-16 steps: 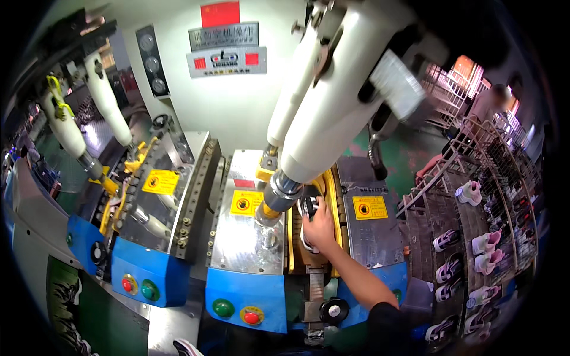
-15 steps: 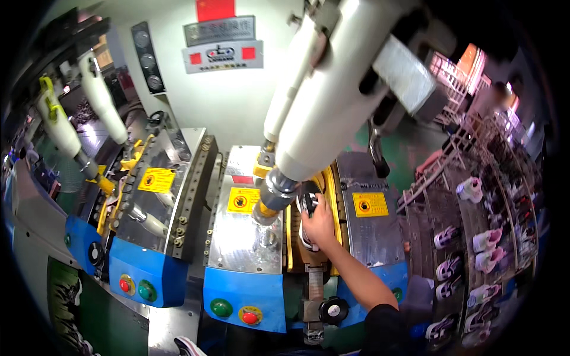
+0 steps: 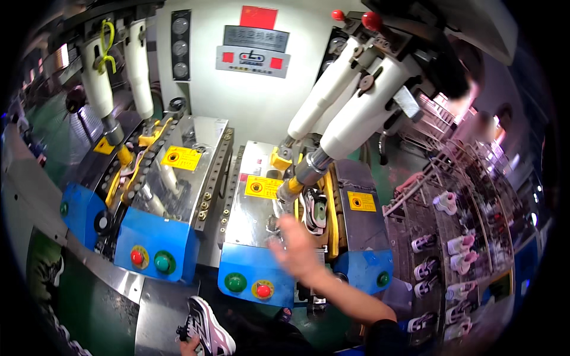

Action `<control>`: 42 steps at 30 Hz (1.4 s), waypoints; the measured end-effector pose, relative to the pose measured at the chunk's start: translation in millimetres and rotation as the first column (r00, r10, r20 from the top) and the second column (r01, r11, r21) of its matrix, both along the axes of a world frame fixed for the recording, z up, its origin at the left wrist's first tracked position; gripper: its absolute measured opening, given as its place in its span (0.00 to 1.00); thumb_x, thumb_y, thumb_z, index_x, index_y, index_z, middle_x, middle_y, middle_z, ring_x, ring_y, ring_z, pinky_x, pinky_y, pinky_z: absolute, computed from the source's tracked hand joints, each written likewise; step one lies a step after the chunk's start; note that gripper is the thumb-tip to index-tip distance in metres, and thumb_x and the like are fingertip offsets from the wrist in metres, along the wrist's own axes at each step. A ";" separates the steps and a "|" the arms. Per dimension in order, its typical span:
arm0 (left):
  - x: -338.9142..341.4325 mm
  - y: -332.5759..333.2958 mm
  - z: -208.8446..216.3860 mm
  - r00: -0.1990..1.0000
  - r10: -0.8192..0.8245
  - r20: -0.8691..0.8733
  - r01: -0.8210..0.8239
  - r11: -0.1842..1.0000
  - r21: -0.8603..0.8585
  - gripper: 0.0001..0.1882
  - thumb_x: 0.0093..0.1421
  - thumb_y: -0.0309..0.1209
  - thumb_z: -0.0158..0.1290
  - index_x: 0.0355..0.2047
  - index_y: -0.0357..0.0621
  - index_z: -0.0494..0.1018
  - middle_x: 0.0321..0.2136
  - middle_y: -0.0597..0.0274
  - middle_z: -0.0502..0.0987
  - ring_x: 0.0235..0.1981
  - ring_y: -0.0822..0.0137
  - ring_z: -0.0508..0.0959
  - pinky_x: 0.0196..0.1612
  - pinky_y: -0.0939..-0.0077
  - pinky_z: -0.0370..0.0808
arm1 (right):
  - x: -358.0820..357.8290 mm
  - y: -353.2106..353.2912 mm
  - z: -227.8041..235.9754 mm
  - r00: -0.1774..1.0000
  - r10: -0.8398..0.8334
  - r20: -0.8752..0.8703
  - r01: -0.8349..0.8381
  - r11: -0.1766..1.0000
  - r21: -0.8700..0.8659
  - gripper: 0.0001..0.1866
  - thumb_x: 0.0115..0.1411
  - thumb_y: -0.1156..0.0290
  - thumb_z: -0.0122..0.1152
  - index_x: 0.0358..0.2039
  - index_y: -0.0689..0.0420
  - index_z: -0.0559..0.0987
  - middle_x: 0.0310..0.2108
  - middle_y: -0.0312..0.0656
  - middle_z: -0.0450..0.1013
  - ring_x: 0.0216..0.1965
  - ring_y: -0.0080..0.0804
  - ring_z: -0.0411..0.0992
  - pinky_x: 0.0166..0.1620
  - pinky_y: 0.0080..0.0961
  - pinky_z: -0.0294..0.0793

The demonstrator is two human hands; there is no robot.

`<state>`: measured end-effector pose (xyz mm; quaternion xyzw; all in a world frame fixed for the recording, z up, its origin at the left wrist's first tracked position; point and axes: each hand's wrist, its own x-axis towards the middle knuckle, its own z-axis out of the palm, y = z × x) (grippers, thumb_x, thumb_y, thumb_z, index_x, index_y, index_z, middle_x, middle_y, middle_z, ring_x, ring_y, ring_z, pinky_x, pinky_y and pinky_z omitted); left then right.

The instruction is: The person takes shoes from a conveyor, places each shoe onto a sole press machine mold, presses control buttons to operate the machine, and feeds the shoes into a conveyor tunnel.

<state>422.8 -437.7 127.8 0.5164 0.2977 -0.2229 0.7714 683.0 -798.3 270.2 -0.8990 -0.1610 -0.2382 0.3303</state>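
A sneaker (image 3: 314, 210) with dark, white and pale green parts sits in the slot of the right press, between yellow side pads. My right hand (image 3: 300, 252) is off that sneaker, over the front of the press's metal top. It is blurred, but its fingers look apart and I see nothing in them. At the bottom edge my left hand (image 3: 190, 345) grips a second sneaker (image 3: 208, 329), black and pinkish with a thick white sole. Most of that hand is cut off by the picture's edge. Above the seated sneaker slants a white press cylinder (image 3: 362, 118) with a yellow tip.
Green (image 3: 236, 282) and red (image 3: 262, 289) buttons are on the right press's blue front. A matching press (image 3: 155, 249) stands left, with a shoe under its cylinders. A rack (image 3: 409, 225) of several shoes is at right. A metal strip (image 3: 160, 326) runs along the lower left.
My right hand has let go of the sneaker in the press and moved left and toward me. The other sneaker has come further into view, with my left hand on it. The view has shifted.
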 end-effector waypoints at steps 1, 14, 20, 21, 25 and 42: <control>15.3 4.1 5.2 0.992 0.120 -0.029 -0.119 0.993 0.023 0.15 0.62 0.27 0.43 0.49 0.42 0.65 0.40 0.57 0.72 0.41 0.61 0.73 0.43 0.59 0.73 | -5.6 40.4 4.0 0.995 0.072 0.068 -0.076 0.995 0.068 0.25 0.49 0.68 0.62 0.46 0.65 0.68 0.44 0.57 0.67 0.46 0.53 0.67 0.50 0.38 0.67; -68.0 14.0 51.5 0.852 0.518 -0.077 -0.516 0.855 0.051 0.16 0.63 0.26 0.41 0.51 0.40 0.63 0.42 0.60 0.71 0.43 0.66 0.71 0.46 0.75 0.69 | -140.9 213.7 -95.3 0.821 0.571 0.006 -0.542 0.775 0.324 0.17 0.51 0.73 0.58 0.42 0.63 0.71 0.43 0.49 0.70 0.46 0.44 0.69 0.51 0.35 0.67; -185.1 14.6 72.0 0.555 0.820 0.138 -0.827 0.526 0.198 0.23 0.50 0.22 0.55 0.48 0.39 0.64 0.32 0.63 0.71 0.25 0.72 0.72 0.24 0.83 0.70 | -304.2 241.5 -116.2 0.684 0.709 -0.173 -0.572 0.668 0.475 0.07 0.53 0.74 0.57 0.33 0.60 0.76 0.33 0.45 0.74 0.33 0.41 0.73 0.38 0.33 0.74; -198.0 26.4 53.5 0.498 0.847 0.187 -0.865 0.501 0.034 0.26 0.47 0.19 0.56 0.48 0.41 0.64 0.38 0.62 0.72 0.40 0.66 0.73 0.45 0.67 0.73 | -317.8 237.3 -118.8 0.623 0.714 -0.319 -0.509 0.680 0.528 0.10 0.53 0.75 0.56 0.37 0.61 0.76 0.39 0.49 0.73 0.41 0.46 0.72 0.45 0.31 0.72; -251.0 92.3 -44.3 0.557 0.631 0.540 -0.819 0.308 0.485 0.38 0.45 0.25 0.59 0.54 0.38 0.52 0.46 0.52 0.67 0.47 0.59 0.69 0.52 0.66 0.66 | -362.8 257.2 -105.7 0.514 0.760 -0.398 -0.595 0.650 0.472 0.09 0.54 0.74 0.56 0.37 0.61 0.76 0.37 0.48 0.74 0.39 0.42 0.73 0.45 0.30 0.72; -419.8 357.2 -105.6 0.370 0.877 0.305 -0.620 -0.011 0.785 0.38 0.48 0.22 0.58 0.56 0.38 0.51 0.46 0.54 0.65 0.46 0.60 0.67 0.52 0.67 0.62 | -441.6 597.8 -212.2 0.393 0.494 -0.776 -0.568 0.794 0.218 0.39 0.43 0.68 0.63 0.54 0.65 0.57 0.47 0.61 0.64 0.48 0.56 0.65 0.50 0.36 0.66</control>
